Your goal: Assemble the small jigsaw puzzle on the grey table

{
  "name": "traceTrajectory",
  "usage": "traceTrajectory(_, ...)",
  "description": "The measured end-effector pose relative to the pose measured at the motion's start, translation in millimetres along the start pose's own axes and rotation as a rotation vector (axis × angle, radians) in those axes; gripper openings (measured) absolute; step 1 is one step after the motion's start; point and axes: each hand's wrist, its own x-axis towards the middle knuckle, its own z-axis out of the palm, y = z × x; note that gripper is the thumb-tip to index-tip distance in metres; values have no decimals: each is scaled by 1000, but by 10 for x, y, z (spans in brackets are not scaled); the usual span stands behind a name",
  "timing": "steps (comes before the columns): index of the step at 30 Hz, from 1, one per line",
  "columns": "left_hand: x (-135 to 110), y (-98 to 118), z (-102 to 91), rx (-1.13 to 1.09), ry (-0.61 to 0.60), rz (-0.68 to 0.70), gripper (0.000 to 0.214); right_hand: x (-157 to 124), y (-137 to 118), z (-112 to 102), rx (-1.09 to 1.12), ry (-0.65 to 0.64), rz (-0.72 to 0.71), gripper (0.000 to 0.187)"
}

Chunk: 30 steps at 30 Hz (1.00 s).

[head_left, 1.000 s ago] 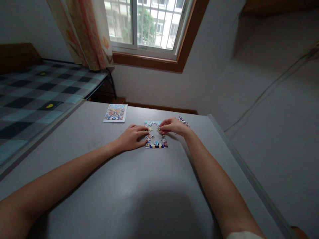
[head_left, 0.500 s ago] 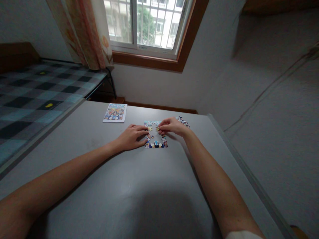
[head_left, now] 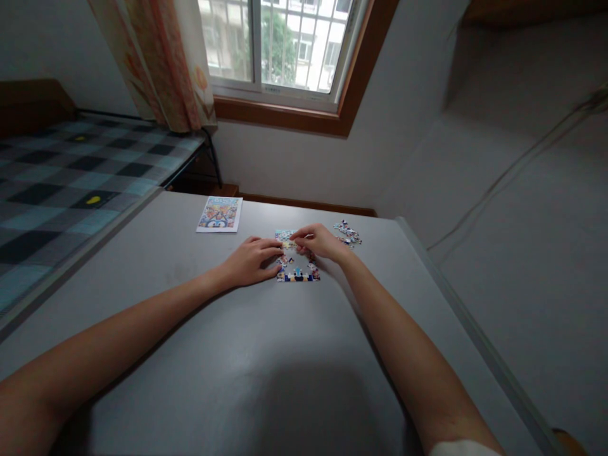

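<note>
A partly assembled jigsaw puzzle lies on the grey table, its frame of joined pieces around a gap in the middle with a few pieces inside. My left hand rests flat at the puzzle's left edge, fingers spread and touching it. Over the puzzle's upper part, my right hand has thumb and forefinger pinched on a small puzzle piece, mostly hidden by the fingertips. The right hand also covers part of the puzzle's upper right side. Loose puzzle pieces lie in a pile just beyond the right hand.
A printed reference picture lies at the back left of the table. Beyond the table's left edge is a bed with a checked cover. A window and a curtain are behind; a wall stands at the right.
My right hand has shifted left and slightly up over the puzzle, fingers still pinched. More of the loose pile now shows. My left hand has stayed in place.
</note>
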Motion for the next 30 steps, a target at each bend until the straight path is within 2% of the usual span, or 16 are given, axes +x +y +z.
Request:
traceTrajectory(5,-2,0,6,-11,34,11,28,8,-3,105,-12,-20,-5,13)
traceTrajectory(10,-11,-9,16,-2,41,-1,29,8,0,179,-54,20,1,11)
traceTrajectory(22,-2,26,-16,-5,28,-12,28,-36,-79,232,-332,85,-64,15)
traceTrajectory(30,-18,-14,25,4,40,-10,29,-51,-121,275,-424,135,-75,15)
